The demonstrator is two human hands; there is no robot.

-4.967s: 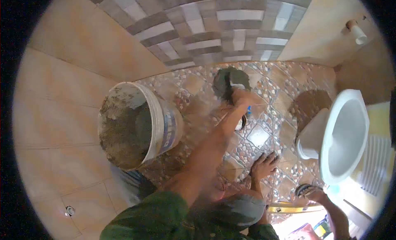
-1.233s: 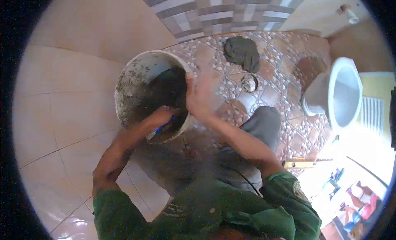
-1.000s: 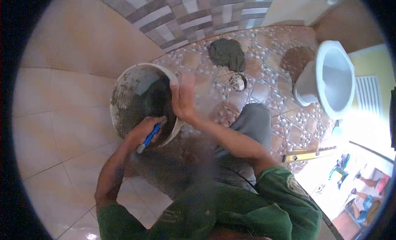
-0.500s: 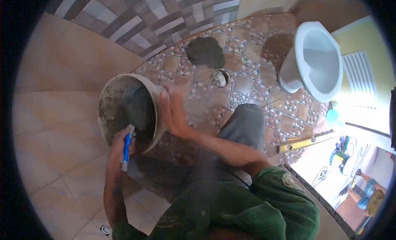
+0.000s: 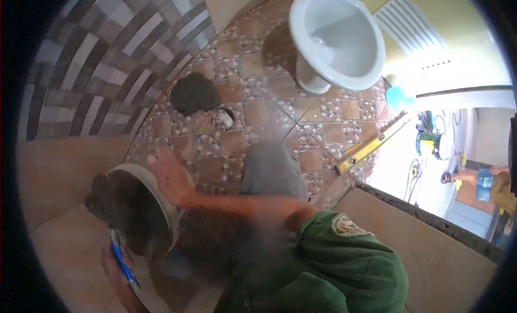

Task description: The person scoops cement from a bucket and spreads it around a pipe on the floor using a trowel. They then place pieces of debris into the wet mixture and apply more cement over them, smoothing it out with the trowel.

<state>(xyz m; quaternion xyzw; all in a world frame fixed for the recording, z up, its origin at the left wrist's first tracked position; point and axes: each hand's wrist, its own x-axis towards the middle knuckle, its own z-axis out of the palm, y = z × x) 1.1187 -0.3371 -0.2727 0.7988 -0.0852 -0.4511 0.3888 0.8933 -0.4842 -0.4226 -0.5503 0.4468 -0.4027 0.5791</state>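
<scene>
A bucket (image 5: 171, 219) smeared with mortar tilts toward the left. My left hand (image 5: 116, 264) is closed around the blue handle of a trowel (image 5: 123, 259) at the bucket's mouth. The trowel's blade is hidden by a dark lump of wet mortar (image 5: 103, 197), which bulges past the rim. On the bucket's far side, my right hand (image 5: 171, 173) grips at the rim, its fingers partly blurred.
A mortar heap (image 5: 195, 94) lies on the patterned floor beside a round drain hole (image 5: 223, 118). Farther off stands a white toilet bowl (image 5: 344, 49). A yellow spirit level (image 5: 371, 143) lies near the doorway. Outside, a person's legs (image 5: 468, 177) show.
My view has swung, shifting the room leftward and down. Mortar that was inside the bucket now bulges over its mouth, with the trowel moved outward. My right hand stays at the rim.
</scene>
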